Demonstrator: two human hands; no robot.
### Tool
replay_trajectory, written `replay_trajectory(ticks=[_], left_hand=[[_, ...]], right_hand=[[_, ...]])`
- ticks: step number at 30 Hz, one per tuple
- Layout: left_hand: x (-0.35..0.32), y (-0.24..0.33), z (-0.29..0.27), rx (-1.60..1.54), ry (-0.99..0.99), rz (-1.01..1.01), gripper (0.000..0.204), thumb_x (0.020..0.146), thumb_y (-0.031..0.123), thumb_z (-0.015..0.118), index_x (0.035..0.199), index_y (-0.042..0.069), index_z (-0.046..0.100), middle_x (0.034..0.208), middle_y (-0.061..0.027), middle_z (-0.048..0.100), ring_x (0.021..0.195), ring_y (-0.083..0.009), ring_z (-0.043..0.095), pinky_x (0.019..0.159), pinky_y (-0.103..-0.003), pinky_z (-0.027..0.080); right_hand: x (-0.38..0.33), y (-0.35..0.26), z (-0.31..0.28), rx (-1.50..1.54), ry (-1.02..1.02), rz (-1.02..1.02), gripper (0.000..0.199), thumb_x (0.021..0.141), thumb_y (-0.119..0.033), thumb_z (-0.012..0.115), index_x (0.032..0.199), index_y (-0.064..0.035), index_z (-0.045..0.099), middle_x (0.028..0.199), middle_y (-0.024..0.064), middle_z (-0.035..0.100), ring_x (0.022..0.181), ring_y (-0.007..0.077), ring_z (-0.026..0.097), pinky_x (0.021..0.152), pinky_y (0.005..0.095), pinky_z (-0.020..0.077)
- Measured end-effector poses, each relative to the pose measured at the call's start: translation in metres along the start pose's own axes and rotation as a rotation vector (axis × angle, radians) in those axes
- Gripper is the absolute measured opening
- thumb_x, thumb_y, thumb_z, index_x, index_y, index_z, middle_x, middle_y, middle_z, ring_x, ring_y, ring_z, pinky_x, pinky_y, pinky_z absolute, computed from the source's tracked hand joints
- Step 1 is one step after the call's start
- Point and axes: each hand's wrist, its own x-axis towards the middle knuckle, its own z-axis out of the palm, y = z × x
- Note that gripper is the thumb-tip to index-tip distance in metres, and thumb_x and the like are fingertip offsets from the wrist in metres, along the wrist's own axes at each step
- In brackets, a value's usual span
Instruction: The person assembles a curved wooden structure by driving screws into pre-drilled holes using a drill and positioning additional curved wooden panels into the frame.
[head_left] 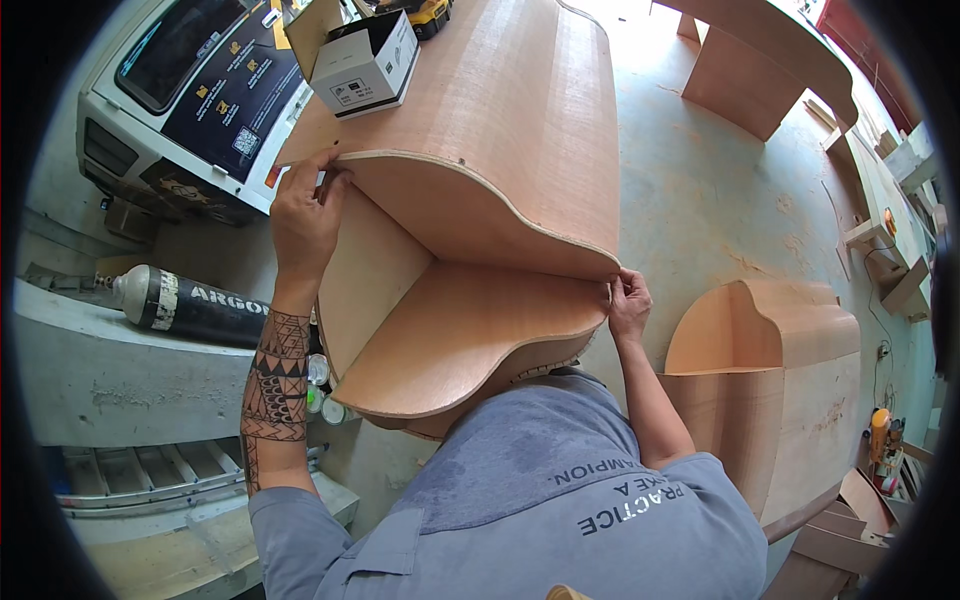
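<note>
In front of me is a curved plywood cabinet [520, 120] with an open, wedge-shaped end. A pale, wavy edge [510, 205] runs across that end from one of my hands to the other. My left hand [305, 215] pinches the edge at its far left corner, thumb and fingers closed. At the right corner my right hand [630, 303] is also closed, its fingertips pressed to the edge. Whether a thin strip lies along this edge, I cannot make out. A lower plywood panel [480, 335] with a wavy front sits between my arms, near my body.
An open white carton [365, 75] and a yellow-black tool [430, 18] sit on the cabinet's top. Left are a black gas cylinder [205, 310], a ladder [150, 470] and a parked van [190, 110]. Another curved plywood piece [790, 400] stands right; a plywood counter [760, 60] stands far right.
</note>
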Motion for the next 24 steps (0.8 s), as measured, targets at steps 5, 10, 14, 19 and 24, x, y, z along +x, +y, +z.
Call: replay_trajectory(ticks=[5,10,14,19,24], left_hand=[[0.001,0.0,-0.002,0.054,0.017,0.052,0.031,0.094,0.01,0.077,0.125,0.006,0.073,0.117,-0.0114,0.073,0.099,-0.0206,0.073,0.081,-0.034,0.062],[0.002,0.0,-0.002,0.058,0.003,0.05,0.031,0.093,0.01,0.078,0.124,0.008,0.073,0.12,-0.0088,0.071,0.103,-0.0205,0.071,0.08,-0.033,0.061],[0.003,0.0,-0.003,0.182,0.042,0.174,0.031,0.093,0.01,0.079,0.123,0.007,0.073,0.124,-0.0081,0.07,0.109,-0.0204,0.069,0.08,-0.032,0.06],[0.004,-0.004,0.0,0.01,-0.011,0.052,0.033,0.093,0.008,0.077,0.125,0.005,0.069,0.129,-0.0099,0.064,0.116,-0.0222,0.065,0.083,-0.032,0.063],[0.003,0.001,0.001,-0.003,-0.027,0.023,0.033,0.094,0.007,0.075,0.126,0.005,0.068,0.128,-0.0101,0.062,0.114,-0.0228,0.066,0.085,-0.032,0.063]], right_hand=[[-0.001,-0.006,-0.002,0.035,-0.042,0.044,0.016,0.103,-0.014,0.071,0.112,-0.0007,0.071,0.094,0.0037,0.076,0.084,0.0088,0.07,0.073,0.0255,0.0555],[0.001,-0.003,-0.004,0.005,-0.068,0.087,0.016,0.103,-0.014,0.071,0.112,-0.0006,0.071,0.094,0.0043,0.076,0.084,0.0092,0.071,0.073,0.0257,0.0557],[0.001,-0.009,-0.007,-0.004,-0.1,0.102,0.017,0.104,-0.015,0.07,0.113,-0.0005,0.071,0.096,0.0057,0.077,0.084,0.0102,0.071,0.073,0.0259,0.056],[0.004,-0.005,-0.008,-0.007,-0.11,0.085,0.016,0.103,-0.013,0.069,0.113,-0.0008,0.072,0.097,0.006,0.078,0.086,0.0112,0.072,0.077,0.0274,0.0568],[0.004,0.002,-0.004,0.004,-0.055,0.035,0.013,0.101,-0.008,0.069,0.11,-0.001,0.074,0.088,0.0055,0.077,0.079,0.0081,0.069,0.07,0.0276,0.0559]])
